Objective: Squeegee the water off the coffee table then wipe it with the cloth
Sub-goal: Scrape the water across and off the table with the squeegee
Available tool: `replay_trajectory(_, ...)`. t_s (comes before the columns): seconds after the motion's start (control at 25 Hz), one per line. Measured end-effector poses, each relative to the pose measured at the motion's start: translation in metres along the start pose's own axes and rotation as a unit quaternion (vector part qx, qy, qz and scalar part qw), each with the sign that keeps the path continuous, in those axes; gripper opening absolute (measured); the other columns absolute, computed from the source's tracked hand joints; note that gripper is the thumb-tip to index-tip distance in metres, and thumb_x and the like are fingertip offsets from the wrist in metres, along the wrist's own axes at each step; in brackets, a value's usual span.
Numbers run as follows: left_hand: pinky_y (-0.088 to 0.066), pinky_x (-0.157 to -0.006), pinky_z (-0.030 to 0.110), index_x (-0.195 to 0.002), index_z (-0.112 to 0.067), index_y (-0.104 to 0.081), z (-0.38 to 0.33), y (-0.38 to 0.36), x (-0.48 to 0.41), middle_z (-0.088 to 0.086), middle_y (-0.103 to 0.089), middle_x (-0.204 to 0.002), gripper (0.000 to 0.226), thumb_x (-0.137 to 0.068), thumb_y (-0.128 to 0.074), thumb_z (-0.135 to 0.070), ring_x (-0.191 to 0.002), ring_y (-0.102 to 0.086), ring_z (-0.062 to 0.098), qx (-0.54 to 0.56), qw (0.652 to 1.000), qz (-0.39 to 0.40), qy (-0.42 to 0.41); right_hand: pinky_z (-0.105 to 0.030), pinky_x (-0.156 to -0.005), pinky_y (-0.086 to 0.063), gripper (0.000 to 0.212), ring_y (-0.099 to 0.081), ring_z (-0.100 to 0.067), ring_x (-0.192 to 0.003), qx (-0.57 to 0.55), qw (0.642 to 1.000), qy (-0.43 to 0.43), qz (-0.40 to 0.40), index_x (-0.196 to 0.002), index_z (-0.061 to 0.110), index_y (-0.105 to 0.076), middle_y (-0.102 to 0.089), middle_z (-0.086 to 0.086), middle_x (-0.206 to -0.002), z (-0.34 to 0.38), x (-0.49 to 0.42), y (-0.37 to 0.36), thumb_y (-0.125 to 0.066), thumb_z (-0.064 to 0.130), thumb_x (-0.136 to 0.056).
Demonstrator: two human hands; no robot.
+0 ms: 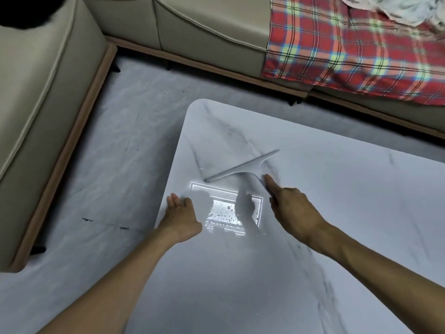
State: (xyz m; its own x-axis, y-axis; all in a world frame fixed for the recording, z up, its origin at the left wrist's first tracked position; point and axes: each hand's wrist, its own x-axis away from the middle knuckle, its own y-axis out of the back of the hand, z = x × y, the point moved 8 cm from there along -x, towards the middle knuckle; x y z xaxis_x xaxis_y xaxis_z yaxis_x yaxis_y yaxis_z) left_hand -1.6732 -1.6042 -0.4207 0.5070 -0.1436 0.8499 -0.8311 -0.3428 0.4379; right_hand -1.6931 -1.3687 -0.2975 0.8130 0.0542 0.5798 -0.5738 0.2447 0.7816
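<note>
A grey squeegee [240, 168] rests its blade on the white marble coffee table [337, 213], near the far left corner. My right hand [291, 208] grips its handle, index finger stretched along it. Water droplets [227, 210] glisten in a bright reflection on the tabletop between my hands. My left hand [180, 215] lies flat on the table's left edge, fingers together, holding nothing. No cloth for wiping is visible on the table.
A beige sofa [43, 104] wraps around the left and far sides. A red plaid blanket [349, 49] hangs over the sofa at the upper right. Pale marble floor [115, 145] lies between the table and the sofa.
</note>
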Motion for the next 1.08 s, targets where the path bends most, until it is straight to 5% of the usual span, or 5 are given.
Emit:
replay_trajectory(0.12,-0.009,-0.121,0.045,-0.148,0.003,0.002,-0.004,0.002,0.002,0.035,0.021,-0.152,0.08,-0.088,-0.047,-0.02,-0.143,0.022,0.043,-0.016,1.0,0.011,-0.001,-0.038,-0.067,-0.048,0.042,-0.057,-0.039,-0.08,-0.011,1.0,-0.015,0.013,-0.136,0.027,-0.036,-0.066,-0.015,-0.091,-0.014,0.008,0.014,-0.041,0.016,-0.095)
replay_trajectory(0.36,-0.012,-0.12,0.046,-0.148,0.003,0.001,-0.009,0.0,-0.002,0.035,0.025,-0.15,0.078,-0.089,-0.046,-0.017,-0.142,0.022,0.045,-0.051,0.998,0.02,0.009,-0.04,-0.067,-0.042,0.026,-0.053,-0.04,-0.081,-0.043,0.987,-0.083,-0.131,-0.122,0.008,-0.042,-0.061,-0.029,-0.104,-0.029,-0.094,0.081,-0.038,0.013,-0.096)
replay_trajectory(0.72,-0.014,-0.12,0.046,-0.147,0.004,-0.003,-0.006,0.0,-0.005,0.036,0.025,-0.15,0.073,-0.091,-0.045,-0.017,-0.142,0.022,0.046,-0.057,0.998,0.025,0.017,-0.035,-0.061,-0.035,0.053,-0.053,-0.04,-0.073,-0.027,0.995,-0.068,-0.066,-0.143,0.023,-0.026,-0.062,-0.023,-0.088,-0.039,-0.016,0.0,-0.038,0.009,-0.093)
replay_trajectory(0.96,-0.017,-0.12,0.043,-0.143,0.007,-0.012,0.0,0.002,0.003,0.027,0.025,-0.154,0.067,-0.088,-0.045,-0.011,-0.145,0.021,0.036,-0.005,1.0,0.024,0.006,-0.031,-0.063,-0.034,0.011,-0.056,-0.04,-0.085,-0.043,0.998,-0.047,-0.009,-0.1,0.022,-0.043,-0.064,-0.019,-0.1,-0.009,0.003,0.017,-0.042,0.014,-0.092)
replay_trajectory(1.08,-0.039,-0.107,0.039,-0.134,-0.004,-0.033,0.015,0.011,0.009,0.016,-0.011,-0.159,0.054,-0.083,-0.05,-0.01,-0.145,-0.022,0.031,0.062,0.998,0.003,-0.009,-0.034,-0.07,-0.035,0.026,-0.056,-0.045,-0.1,-0.045,0.997,-0.01,-0.067,-0.12,0.012,-0.046,-0.062,-0.026,-0.111,0.034,-0.058,0.045,-0.042,0.015,-0.095)
